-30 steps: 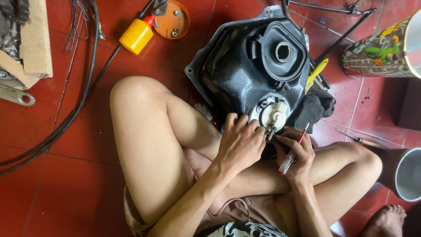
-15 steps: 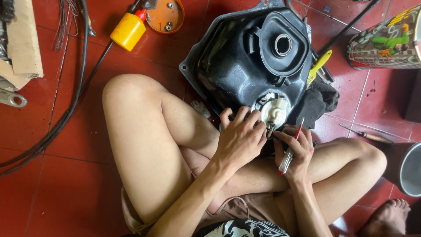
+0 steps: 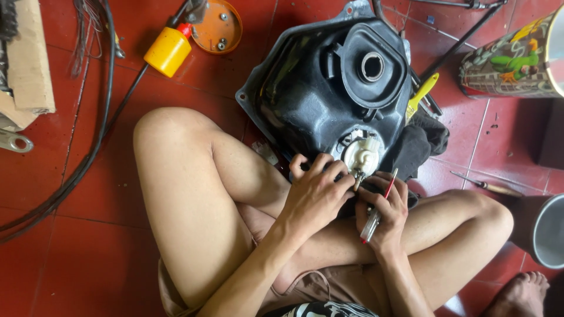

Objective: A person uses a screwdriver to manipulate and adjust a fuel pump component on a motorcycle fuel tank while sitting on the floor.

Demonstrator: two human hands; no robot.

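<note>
Centre frame sat one black tank point(image 3: 317, 94); upper left, one yellow float point(image 3: 168, 50); two screwdrivers point(image 3: 376, 214) showed.

The red tiled floor point(image 3: 88, 246) carries a black tank point(image 3: 305, 100) near the middle. On the tiles at upper left lie a yellow cylinder point(image 3: 168, 51), an orange disc point(image 3: 218, 26) and black cables point(image 3: 94, 147). A painted can point(image 3: 508, 61) stands at right, a screwdriver point(image 3: 487, 186) below it.
</note>
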